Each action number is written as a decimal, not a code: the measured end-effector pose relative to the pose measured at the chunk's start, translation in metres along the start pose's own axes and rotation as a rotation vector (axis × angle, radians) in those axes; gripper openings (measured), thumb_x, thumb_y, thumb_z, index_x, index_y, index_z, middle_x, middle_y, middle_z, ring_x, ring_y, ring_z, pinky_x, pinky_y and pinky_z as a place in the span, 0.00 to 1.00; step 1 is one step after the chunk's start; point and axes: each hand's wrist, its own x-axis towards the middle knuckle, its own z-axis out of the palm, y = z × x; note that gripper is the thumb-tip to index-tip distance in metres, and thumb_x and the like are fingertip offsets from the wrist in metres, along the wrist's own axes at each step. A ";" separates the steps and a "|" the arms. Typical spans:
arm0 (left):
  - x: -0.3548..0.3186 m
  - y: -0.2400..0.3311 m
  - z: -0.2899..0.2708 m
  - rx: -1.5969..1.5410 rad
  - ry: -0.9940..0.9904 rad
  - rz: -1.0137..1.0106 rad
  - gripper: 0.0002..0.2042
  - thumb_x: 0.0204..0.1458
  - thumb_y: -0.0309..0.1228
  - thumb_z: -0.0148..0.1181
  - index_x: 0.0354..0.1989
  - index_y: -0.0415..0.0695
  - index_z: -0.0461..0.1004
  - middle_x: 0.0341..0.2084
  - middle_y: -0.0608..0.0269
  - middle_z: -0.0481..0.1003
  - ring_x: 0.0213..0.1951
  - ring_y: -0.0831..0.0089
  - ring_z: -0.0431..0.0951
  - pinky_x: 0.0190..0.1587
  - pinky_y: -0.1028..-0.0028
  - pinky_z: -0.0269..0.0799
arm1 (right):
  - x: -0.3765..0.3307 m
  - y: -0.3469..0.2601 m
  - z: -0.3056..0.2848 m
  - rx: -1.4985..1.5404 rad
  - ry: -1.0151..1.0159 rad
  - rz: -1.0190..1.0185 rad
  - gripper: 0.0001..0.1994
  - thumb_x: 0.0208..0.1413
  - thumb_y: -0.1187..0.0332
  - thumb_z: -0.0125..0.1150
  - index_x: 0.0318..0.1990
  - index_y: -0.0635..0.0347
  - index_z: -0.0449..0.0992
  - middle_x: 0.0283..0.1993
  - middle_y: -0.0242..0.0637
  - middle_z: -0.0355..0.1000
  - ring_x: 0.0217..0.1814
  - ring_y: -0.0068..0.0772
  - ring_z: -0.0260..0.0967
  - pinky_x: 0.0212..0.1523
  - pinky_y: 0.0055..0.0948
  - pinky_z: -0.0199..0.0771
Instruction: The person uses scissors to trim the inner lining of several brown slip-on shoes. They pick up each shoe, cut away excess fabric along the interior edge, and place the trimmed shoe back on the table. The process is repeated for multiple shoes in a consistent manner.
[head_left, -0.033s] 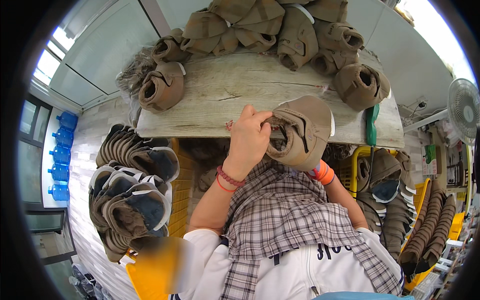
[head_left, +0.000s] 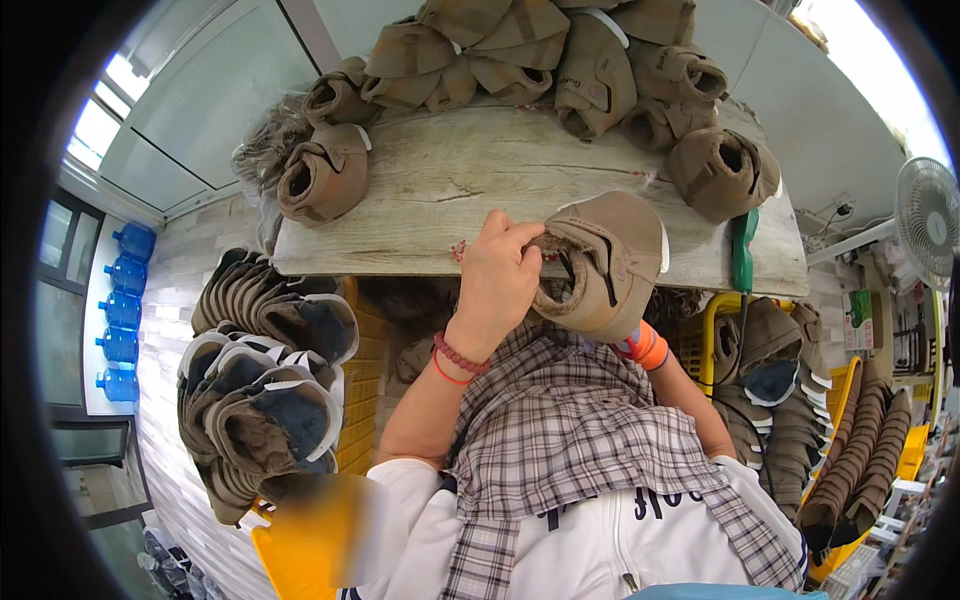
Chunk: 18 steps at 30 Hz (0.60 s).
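A brown cap with a fuzzy lining and a pale-edged brim is held up at the table's front edge. My left hand pinches the edge of its lined opening between thumb and fingers. Behind and under the cap is my right hand, almost wholly hidden; its fingers do not show, only the wrist with an orange band. The cap's brim points up and to the right, its opening to the left. More brown caps like it stand around the far and side edges of the table.
A green-handled tool with a cord lies at the table's right edge. Stacked caps rise at my left beside a yellow basket; more stacks fill yellow baskets at my right. A white fan stands far right, blue water bottles far left.
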 end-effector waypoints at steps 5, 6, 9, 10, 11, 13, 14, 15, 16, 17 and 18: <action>0.000 0.002 -0.002 0.009 -0.023 -0.011 0.11 0.46 0.21 0.53 0.39 0.36 0.76 0.27 0.57 0.66 0.27 0.66 0.69 0.31 0.71 0.65 | 0.001 0.000 0.002 -0.004 0.000 -0.003 0.15 0.62 0.63 0.47 0.45 0.66 0.71 0.23 0.25 0.65 0.23 0.15 0.60 0.26 0.17 0.61; 0.000 0.002 -0.002 0.011 -0.020 -0.003 0.12 0.46 0.20 0.53 0.39 0.35 0.76 0.26 0.59 0.66 0.26 0.69 0.68 0.30 0.73 0.64 | -0.001 0.000 0.002 -0.008 -0.004 -0.002 0.15 0.62 0.63 0.47 0.45 0.66 0.71 0.23 0.25 0.65 0.23 0.15 0.59 0.25 0.17 0.60; 0.001 0.005 -0.003 0.005 -0.021 -0.020 0.10 0.46 0.22 0.54 0.37 0.37 0.76 0.30 0.54 0.68 0.28 0.60 0.72 0.33 0.67 0.68 | -0.012 -0.002 0.001 -0.024 -0.018 0.043 0.15 0.62 0.63 0.47 0.45 0.66 0.71 0.23 0.25 0.65 0.22 0.15 0.59 0.25 0.17 0.60; 0.003 0.006 -0.003 0.008 -0.015 -0.019 0.10 0.46 0.21 0.54 0.37 0.37 0.76 0.30 0.55 0.68 0.28 0.60 0.72 0.33 0.67 0.68 | -0.020 -0.003 -0.002 -0.035 -0.026 0.076 0.15 0.62 0.63 0.47 0.45 0.66 0.71 0.23 0.25 0.65 0.22 0.15 0.59 0.25 0.17 0.60; 0.005 0.007 -0.002 0.007 -0.015 -0.014 0.10 0.46 0.21 0.54 0.37 0.37 0.76 0.30 0.55 0.68 0.28 0.60 0.72 0.33 0.67 0.68 | -0.032 -0.005 -0.006 -0.057 -0.021 0.114 0.15 0.62 0.63 0.47 0.45 0.67 0.71 0.22 0.25 0.64 0.22 0.15 0.58 0.25 0.17 0.59; 0.013 0.011 -0.003 0.031 0.012 0.030 0.10 0.46 0.21 0.54 0.37 0.37 0.76 0.29 0.55 0.68 0.28 0.60 0.72 0.32 0.67 0.68 | -0.054 -0.010 -0.013 -0.078 -0.011 0.192 0.15 0.62 0.63 0.47 0.45 0.67 0.71 0.22 0.25 0.64 0.22 0.15 0.58 0.25 0.17 0.59; 0.020 0.014 -0.002 0.037 0.032 0.072 0.10 0.46 0.20 0.54 0.37 0.37 0.76 0.29 0.56 0.68 0.28 0.61 0.72 0.32 0.68 0.68 | -0.066 -0.009 -0.019 -0.087 0.008 0.225 0.15 0.62 0.63 0.47 0.45 0.67 0.71 0.22 0.25 0.64 0.21 0.15 0.58 0.25 0.17 0.59; 0.027 0.017 -0.001 0.050 0.051 0.117 0.10 0.46 0.20 0.54 0.37 0.37 0.76 0.29 0.56 0.68 0.27 0.61 0.72 0.32 0.68 0.68 | -0.075 -0.008 -0.022 -0.020 0.038 0.242 0.15 0.62 0.63 0.47 0.45 0.67 0.71 0.22 0.25 0.64 0.21 0.15 0.57 0.24 0.17 0.59; 0.036 0.023 0.000 0.054 0.063 0.149 0.10 0.46 0.20 0.53 0.37 0.37 0.76 0.29 0.56 0.68 0.27 0.62 0.72 0.31 0.68 0.68 | -0.084 -0.009 -0.026 0.045 0.068 0.257 0.14 0.63 0.64 0.46 0.43 0.66 0.72 0.19 0.22 0.61 0.20 0.15 0.55 0.22 0.17 0.54; 0.046 0.029 0.004 0.050 0.069 0.183 0.10 0.46 0.19 0.53 0.38 0.37 0.76 0.29 0.56 0.68 0.27 0.62 0.72 0.31 0.69 0.68 | -0.092 0.004 -0.037 0.296 0.102 0.271 0.16 0.59 0.66 0.47 0.46 0.73 0.69 0.20 0.27 0.62 0.20 0.19 0.58 0.28 0.21 0.67; 0.056 0.036 0.008 0.054 0.076 0.216 0.10 0.46 0.19 0.53 0.38 0.37 0.76 0.29 0.57 0.68 0.27 0.63 0.72 0.31 0.69 0.68 | -0.094 0.003 -0.040 0.262 0.135 0.256 0.15 0.59 0.67 0.47 0.46 0.73 0.69 0.19 0.27 0.61 0.19 0.19 0.57 0.28 0.21 0.67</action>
